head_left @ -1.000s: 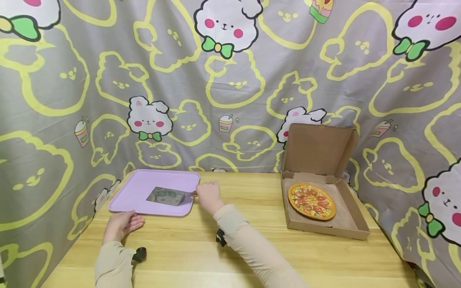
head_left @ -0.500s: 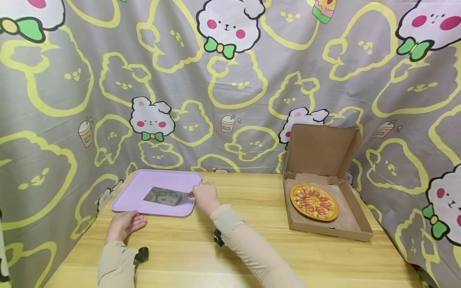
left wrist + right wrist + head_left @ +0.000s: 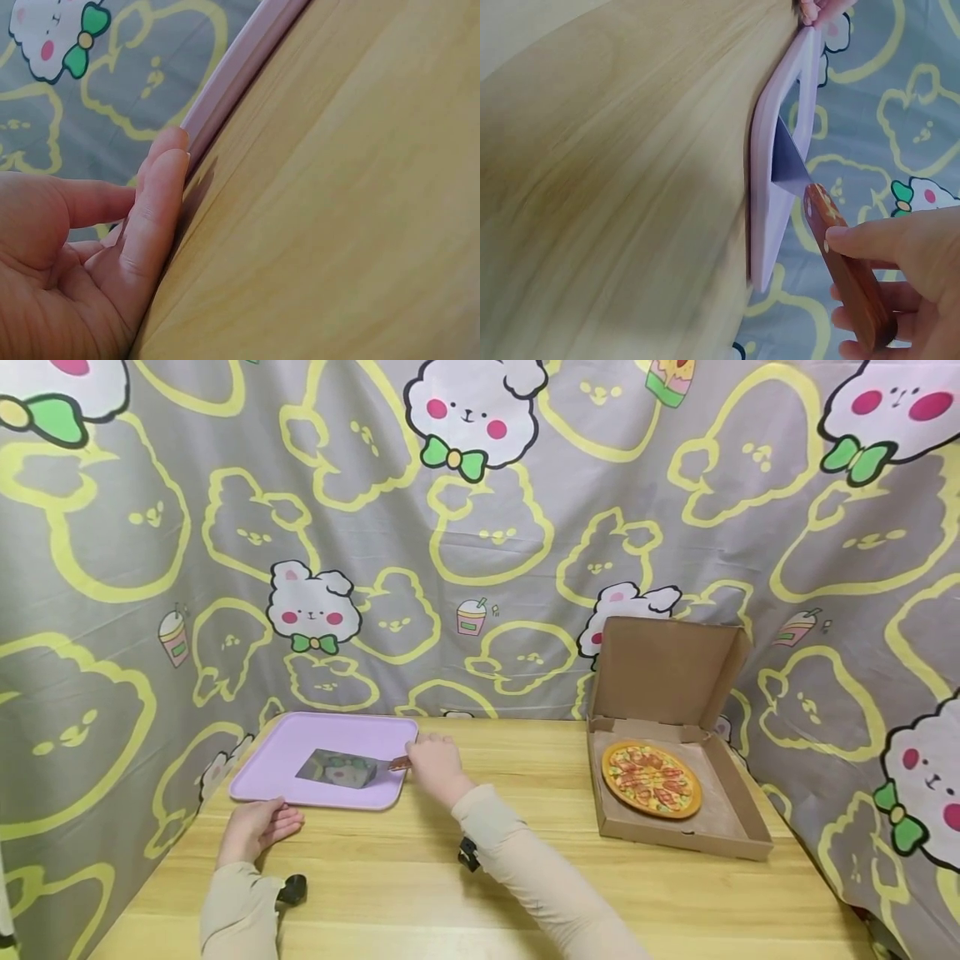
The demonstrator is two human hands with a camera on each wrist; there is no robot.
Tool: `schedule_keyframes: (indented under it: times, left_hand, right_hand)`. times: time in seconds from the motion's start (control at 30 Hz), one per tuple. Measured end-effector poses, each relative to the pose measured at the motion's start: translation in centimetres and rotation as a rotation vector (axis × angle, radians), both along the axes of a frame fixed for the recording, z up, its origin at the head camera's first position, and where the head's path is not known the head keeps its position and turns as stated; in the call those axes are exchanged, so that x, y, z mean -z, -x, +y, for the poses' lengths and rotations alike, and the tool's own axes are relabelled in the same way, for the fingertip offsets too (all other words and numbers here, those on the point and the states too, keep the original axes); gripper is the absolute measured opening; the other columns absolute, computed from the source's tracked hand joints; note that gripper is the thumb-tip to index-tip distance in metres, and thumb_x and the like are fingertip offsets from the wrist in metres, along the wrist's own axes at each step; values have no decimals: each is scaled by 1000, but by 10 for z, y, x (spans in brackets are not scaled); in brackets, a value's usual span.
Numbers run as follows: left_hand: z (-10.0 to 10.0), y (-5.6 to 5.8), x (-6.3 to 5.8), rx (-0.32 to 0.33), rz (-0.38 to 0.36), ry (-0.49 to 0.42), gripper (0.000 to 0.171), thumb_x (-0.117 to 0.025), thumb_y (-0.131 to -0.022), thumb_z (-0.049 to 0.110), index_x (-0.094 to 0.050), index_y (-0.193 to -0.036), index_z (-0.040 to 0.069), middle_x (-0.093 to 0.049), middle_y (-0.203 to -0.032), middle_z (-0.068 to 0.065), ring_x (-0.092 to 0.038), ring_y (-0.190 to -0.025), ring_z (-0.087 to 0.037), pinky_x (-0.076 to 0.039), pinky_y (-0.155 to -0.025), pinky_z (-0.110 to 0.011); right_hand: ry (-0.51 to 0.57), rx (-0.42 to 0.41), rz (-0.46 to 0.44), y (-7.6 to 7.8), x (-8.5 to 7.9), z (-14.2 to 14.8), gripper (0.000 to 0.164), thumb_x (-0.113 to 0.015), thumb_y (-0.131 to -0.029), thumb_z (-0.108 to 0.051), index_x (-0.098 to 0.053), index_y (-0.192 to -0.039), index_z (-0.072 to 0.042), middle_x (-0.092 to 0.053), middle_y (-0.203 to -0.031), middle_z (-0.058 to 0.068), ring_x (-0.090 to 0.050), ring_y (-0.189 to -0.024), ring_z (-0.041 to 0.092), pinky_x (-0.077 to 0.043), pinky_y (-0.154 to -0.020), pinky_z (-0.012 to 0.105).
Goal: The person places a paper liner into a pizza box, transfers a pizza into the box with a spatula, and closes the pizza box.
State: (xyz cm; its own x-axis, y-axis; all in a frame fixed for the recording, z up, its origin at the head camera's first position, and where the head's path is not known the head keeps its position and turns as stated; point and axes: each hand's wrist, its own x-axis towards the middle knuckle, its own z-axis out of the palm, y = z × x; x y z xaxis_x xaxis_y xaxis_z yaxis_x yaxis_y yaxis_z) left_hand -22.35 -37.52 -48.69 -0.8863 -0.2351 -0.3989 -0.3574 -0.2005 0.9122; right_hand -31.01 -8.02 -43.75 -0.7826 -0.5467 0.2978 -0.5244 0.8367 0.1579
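Cartoon-bunny cloth is hung round three sides of a pale wooden bench point(image 3: 525, 877).

Head view: a lilac tray point(image 3: 262, 781) is set at the bench's left rear, w/ a flat metal spatula blade point(image 3: 336, 768) laid on it, empty, only the cloth reflected in it. The right hand point(image 3: 435, 767) is placed at the tray's right edge, fingers curled round the spatula's wooden handle point(image 3: 400, 763). The left hand point(image 3: 257, 828) is rested on the bench just in front of the tray's near edge, fingers relaxed, nothing held. Well apart, on the right, an open cardboard pizza box point(image 3: 738, 793) is seen, lid up, w/ a whole round pizza point(image 3: 650, 779) inside; no slice is seen removed.

Left wrist view: the left hand's fingers point(image 3: 154, 217) are kept straight and together, edge-on to the bench, tips touching the tray rim point(image 3: 232, 75). Nothing is gripped.

Right wrist view: the handle point(image 3: 847, 274) is clamped betw. thumb and curled fingers point(image 3: 855, 238); the blade point(image 3: 787, 161) is laid flat over the tray's edge onto the tray point(image 3: 769, 217).

Progress, as judged: early stage. The spatula is in hand but unloaded, the pizza is untouched in its box, and nothing is on the tray apart from the blade; any lifting and moving of pizza is not yet done.
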Motion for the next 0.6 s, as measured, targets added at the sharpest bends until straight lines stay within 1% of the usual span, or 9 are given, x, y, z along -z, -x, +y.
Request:
schedule_keyframes:
  times: [0.07, 0.13, 0.2, 0.3, 0.43, 0.53, 0.6]
  left_hand:
    - [0, 1, 0, 2, 0, 5, 27, -35, -104, 13, -49, -103, -10, -70, -68, -4, -71, -67, -14, -61, -70, -29]
    - [-1, 2, 1, 7, -1, 9, 27, -35, -104, 13, -48, -104, -10, -70, -68, -3, -71, -67, -14, -61, -70, -29]
    - [-1, 3, 2, 11, -1, 15, 27, -35, -104, 13, -47, -105, -11, -69, -68, -3, -71, -66, -14, -61, -70, -29]
    - [-1, 4, 2, 17, -6, 36, 27, -35, -104, 15, -45, -106, -10, -69, -67, -3, -71, -65, -14, -61, -69, -30]
    - [3, 4, -2, 39, -13, 121, 30, -38, -104, 19, -45, -110, -10, -68, -69, -1, -70, -65, -13, -61, -68, -29]
    - [7, 4, -6, 84, -19, 208, 37, -39, -103, 22, -43, -116, -12, -67, -71, 1, -69, -67, -10, -61, -68, -29]
    - [10, 5, -11, 110, -24, 255, 41, -40, -103, 25, -42, -122, -13, -67, -73, 3, -68, -68, -9, -60, -68, -28]
  right_hand:
    - [35, -14, 24, 0, 0, 6, 19, -71, -86, -28, -68, -103, -20, -67, -95, -1, -60, -89, 16, -49, -77, 29]
    - [77, -23, 36, 0, 0, 13, 23, -72, -86, -29, -67, -106, -19, -65, -97, -1, -59, -91, 16, -49, -78, 30]
    - [118, -28, 45, 0, 0, 20, 29, -73, -85, -30, -66, -111, -18, -65, -101, 0, -59, -95, 17, -50, -81, 32]
    - [179, -32, 46, 0, -1, 32, 43, -74, -85, -32, -62, -124, -17, -64, -112, 3, -60, -103, 20, -51, -86, 35]
    - [285, -71, 93, 2, -3, 50, 57, -77, -83, -33, -56, -132, -12, -64, -122, 7, -63, -109, 23, -55, -87, 37]
    - [345, -109, 132, 1, -5, 65, 63, -79, -80, -31, -54, -133, -9, -63, -125, 8, -63, -110, 25, -56, -84, 38]
    - [358, -112, 137, -1, -7, 76, 64, -79, -81, -32, -53, -135, -9, -63, -126, 9, -62, -111, 25, -55, -87, 39]
